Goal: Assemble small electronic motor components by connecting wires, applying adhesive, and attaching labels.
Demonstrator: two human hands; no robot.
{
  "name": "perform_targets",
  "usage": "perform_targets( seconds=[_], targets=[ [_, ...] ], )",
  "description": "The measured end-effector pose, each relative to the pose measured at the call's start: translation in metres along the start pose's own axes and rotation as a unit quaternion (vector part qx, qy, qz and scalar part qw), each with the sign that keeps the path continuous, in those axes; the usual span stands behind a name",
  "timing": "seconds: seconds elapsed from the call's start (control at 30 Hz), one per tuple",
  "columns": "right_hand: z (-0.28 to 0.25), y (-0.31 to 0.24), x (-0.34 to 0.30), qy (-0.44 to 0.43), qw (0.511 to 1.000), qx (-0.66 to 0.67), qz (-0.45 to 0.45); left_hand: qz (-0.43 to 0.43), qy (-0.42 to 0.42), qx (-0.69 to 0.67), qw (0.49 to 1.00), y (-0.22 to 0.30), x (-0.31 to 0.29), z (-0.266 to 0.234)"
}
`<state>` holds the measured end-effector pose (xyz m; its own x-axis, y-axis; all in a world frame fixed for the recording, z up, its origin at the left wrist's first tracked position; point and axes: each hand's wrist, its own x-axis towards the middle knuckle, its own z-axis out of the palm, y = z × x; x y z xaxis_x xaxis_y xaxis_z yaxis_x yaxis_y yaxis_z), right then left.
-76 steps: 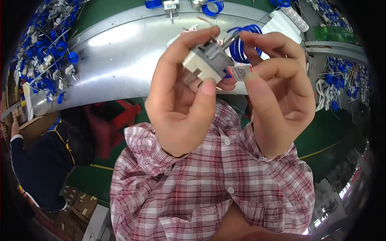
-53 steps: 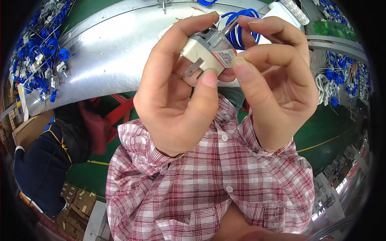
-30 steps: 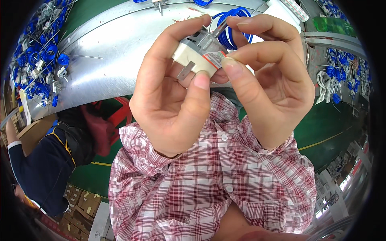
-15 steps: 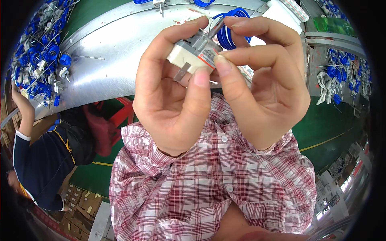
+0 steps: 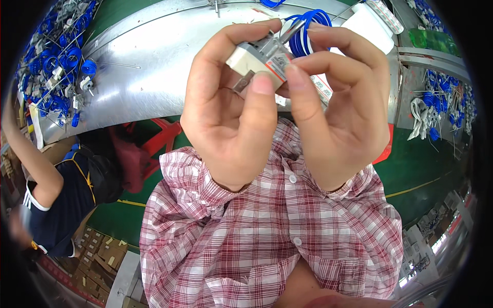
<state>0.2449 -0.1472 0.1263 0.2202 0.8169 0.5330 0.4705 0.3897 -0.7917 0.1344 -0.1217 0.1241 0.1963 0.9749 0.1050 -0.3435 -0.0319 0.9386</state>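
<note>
Between my hands is a small thermostat [image 5: 251, 62] with a cream and grey body, a metal shaft and a flat metal tab. My left hand [image 5: 223, 113] is closed on it, thumb below and fingers along the top. A label [image 5: 278, 62] with an orange stripe lies on its clear side face. My right hand [image 5: 344, 108] is closed too, its thumb and index fingertips at that label's edge. Just behind the right fingers shows a coil of blue tubing [image 5: 299, 43]; whether it joins the thermostat is hidden. Part of a label sheet [image 5: 324, 91] shows beneath the right hand.
The metal bench [image 5: 149, 77] bears a heap of blue-coiled thermostats [image 5: 56, 66] at left. More coils [image 5: 454, 102] and a white glove [image 5: 422, 119] lie at right, near a green bottle [image 5: 430, 39]. A co-worker [image 5: 56, 200] bends at left by a red stool [image 5: 159, 138].
Both hands and the thermostat have shifted slightly right in the picture, along with the bench. My grip looks the same. The co-worker's arm has moved at the left edge.
</note>
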Motion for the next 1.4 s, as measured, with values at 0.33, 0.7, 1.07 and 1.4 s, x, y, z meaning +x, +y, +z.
perform_targets(
  seconds=[0.33,0.7,1.07,1.4],
  targets=[
    [0.004,-0.013,0.004,0.018,0.989,0.114,0.087,0.021,-0.008,-0.028,0.999,-0.005,0.000,0.000],
    [0.005,-0.016,0.008,0.005,0.987,0.119,0.105,0.033,0.003,-0.017,0.999,-0.005,0.003,0.000],
    [0.004,-0.012,0.007,0.008,0.991,0.106,0.087,0.036,-0.008,-0.013,0.999,-0.008,0.002,0.000],
    [0.002,0.012,0.002,0.009,0.992,0.111,0.061,0.036,-0.012,-0.018,0.999,-0.010,0.002,-0.001]
  ],
)
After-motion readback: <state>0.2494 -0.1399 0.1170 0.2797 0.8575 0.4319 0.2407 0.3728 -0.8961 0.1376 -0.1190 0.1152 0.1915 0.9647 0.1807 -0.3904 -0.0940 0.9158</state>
